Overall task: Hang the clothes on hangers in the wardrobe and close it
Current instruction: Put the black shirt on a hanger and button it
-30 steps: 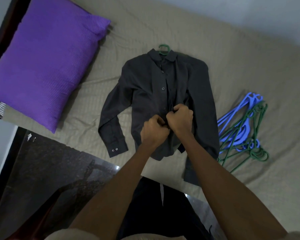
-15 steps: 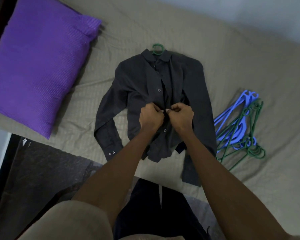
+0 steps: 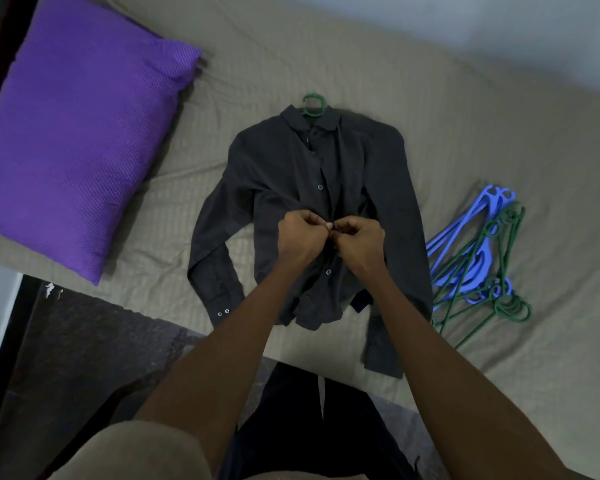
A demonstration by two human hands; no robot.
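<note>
A dark long-sleeved shirt (image 3: 278, 174) lies flat on the bed, front up, with a green hanger's hook (image 3: 313, 105) sticking out of its collar. My left hand (image 3: 302, 235) and my right hand (image 3: 359, 242) meet at the shirt's button strip around mid-chest. Both have curled fingers that pinch the fabric edges there, thumbs nearly touching. Buttons show above and below the hands. The wardrobe is out of view.
A purple pillow (image 3: 80, 133) lies at the left of the khaki bed (image 3: 499, 140). A heap of several blue and green hangers (image 3: 478, 265) sits right of the shirt. Dark floor (image 3: 84, 341) runs along the bed's near edge.
Both hands moved up the button strip from the lower front to mid-chest. The view shifted slightly, so the shirt sits a little more left.
</note>
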